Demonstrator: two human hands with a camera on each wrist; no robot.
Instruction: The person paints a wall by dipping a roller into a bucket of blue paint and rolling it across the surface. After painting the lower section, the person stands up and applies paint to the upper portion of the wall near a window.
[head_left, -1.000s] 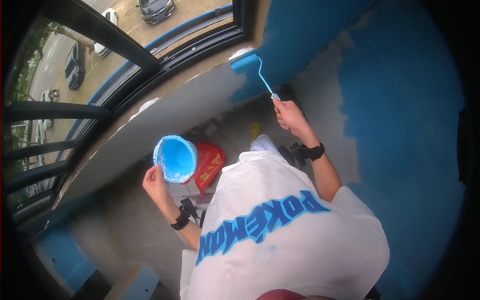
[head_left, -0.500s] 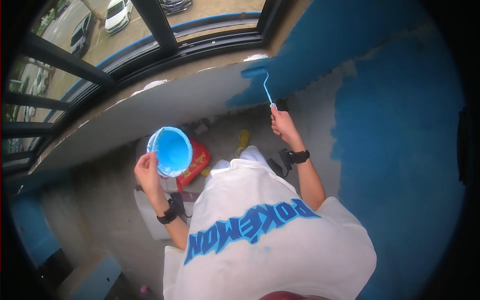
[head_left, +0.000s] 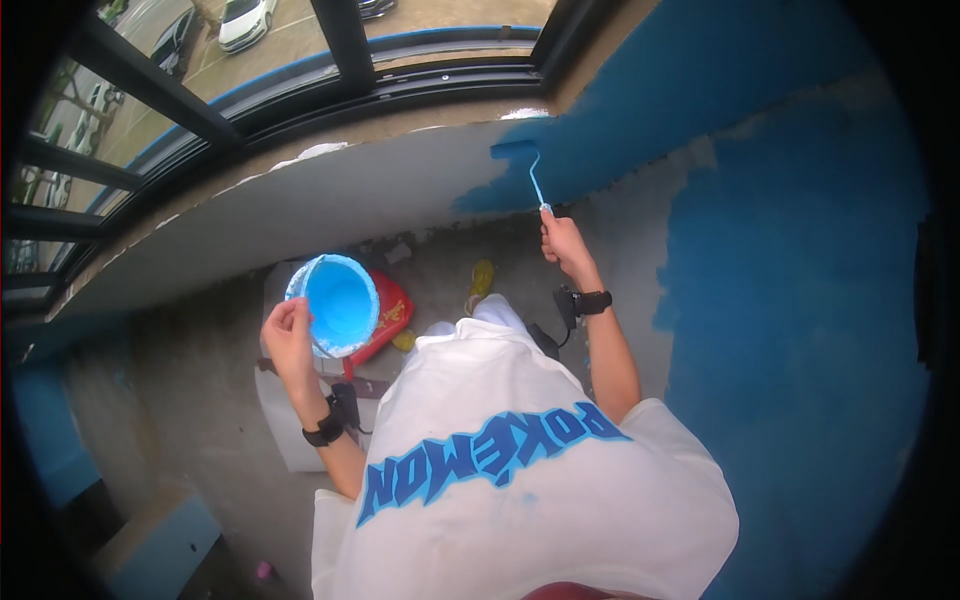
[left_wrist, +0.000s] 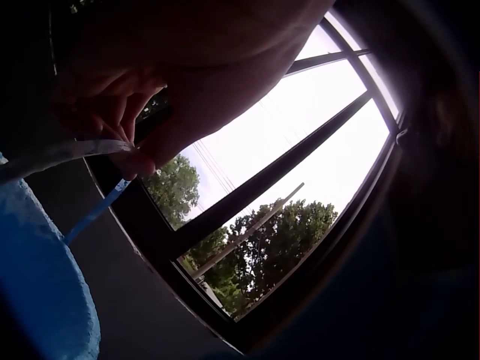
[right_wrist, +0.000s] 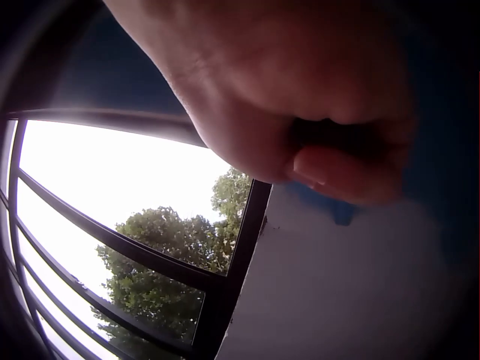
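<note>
My right hand (head_left: 564,243) grips the handle of a small paint roller (head_left: 514,150), whose blue sleeve presses on the low wall (head_left: 330,205) under the window, at the edge between grey and fresh blue paint. In the right wrist view the curled fingers (right_wrist: 337,161) fill the frame and the roller is mostly hidden. My left hand (head_left: 287,335) holds a blue paint bucket (head_left: 335,302) by its thin wire handle (left_wrist: 67,150), out to the left at waist height. The bucket's rim (left_wrist: 37,277) shows at the lower left of the left wrist view.
Dark window bars (head_left: 345,45) run above the low wall, with parked cars (head_left: 245,20) far below. The wall on the right (head_left: 800,300) is painted blue. A red bag (head_left: 392,310) and a pale box (head_left: 280,420) lie on the floor under the bucket.
The roller has slid a little down and right along the low wall. The bucket and left hand stayed at about the same height, and the view turned slightly left.
</note>
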